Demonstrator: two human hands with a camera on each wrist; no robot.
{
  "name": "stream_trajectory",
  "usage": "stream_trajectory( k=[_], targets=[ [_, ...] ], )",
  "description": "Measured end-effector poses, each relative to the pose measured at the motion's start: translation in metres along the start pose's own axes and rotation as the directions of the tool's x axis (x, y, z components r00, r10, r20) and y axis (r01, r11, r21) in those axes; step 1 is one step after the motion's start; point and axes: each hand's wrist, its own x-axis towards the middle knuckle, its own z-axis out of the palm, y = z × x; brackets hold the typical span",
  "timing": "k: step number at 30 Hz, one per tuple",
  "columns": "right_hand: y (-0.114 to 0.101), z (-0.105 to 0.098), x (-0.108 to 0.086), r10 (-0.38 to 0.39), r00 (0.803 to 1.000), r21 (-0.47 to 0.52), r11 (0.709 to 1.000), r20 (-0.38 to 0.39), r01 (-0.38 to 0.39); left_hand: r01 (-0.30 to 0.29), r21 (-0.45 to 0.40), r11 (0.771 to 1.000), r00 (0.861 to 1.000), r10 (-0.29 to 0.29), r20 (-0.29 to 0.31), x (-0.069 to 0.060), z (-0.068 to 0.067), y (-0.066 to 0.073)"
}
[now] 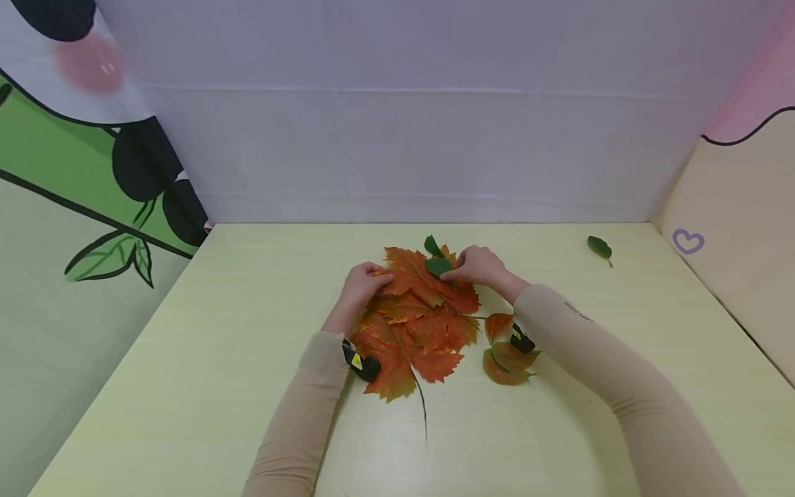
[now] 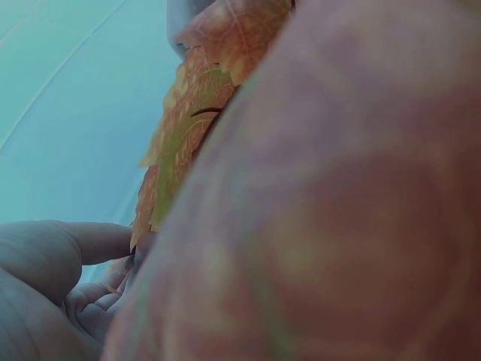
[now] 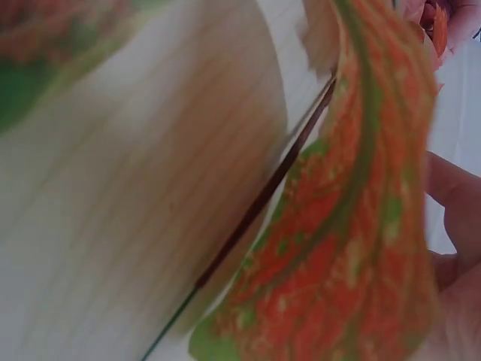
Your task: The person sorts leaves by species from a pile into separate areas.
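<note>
Orange-red maple-like leaves (image 1: 413,331) lie overlapped in a cluster at the middle of the table. At the cluster's upper left, my left hand (image 1: 363,286) pinches a leaf edge between thumb and fingers; the left wrist view also shows this pinch, beside a large blurred leaf (image 2: 323,210). My right hand (image 1: 481,266) is at the upper right, its thumb and fingers pinching a small green leaf (image 1: 437,266) over the orange ones. Another green leaf tip (image 1: 433,245) sticks up behind it. In the right wrist view, a red-green leaf (image 3: 346,226) hides much of that hand.
Several smaller orange-green leaves (image 1: 506,366) lie under and beside my right wrist. A single green leaf (image 1: 600,247) rests at the table's far right. A long stem (image 1: 422,400) points toward me from the cluster. Behind the pale table (image 1: 261,310) hangs a plain cloth (image 1: 404,152).
</note>
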Motion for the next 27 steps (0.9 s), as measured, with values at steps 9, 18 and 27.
stream_trajectory(
  k=[9, 18, 27],
  targets=[
    [0.001, 0.007, 0.003, 0.02, 1.0, 0.063, 0.998, -0.024, -0.018, -0.008, -0.028, 1.0, 1.0, 0.009, 0.022, -0.001, 0.0, 0.0],
    [0.0, 0.002, 0.0, 0.022, 0.999, 0.099, 0.995, -0.029, -0.019, -0.005, -0.013, 1.0, 1.0, 0.005, 0.011, 0.0, -0.001, -0.003],
    [0.002, -0.01, -0.006, 0.016, 1.0, 0.078, 0.997, -0.012, -0.015, -0.006, -0.005, 1.0, 1.0, 0.006, 0.015, 0.0, -0.001, -0.002]
  ],
)
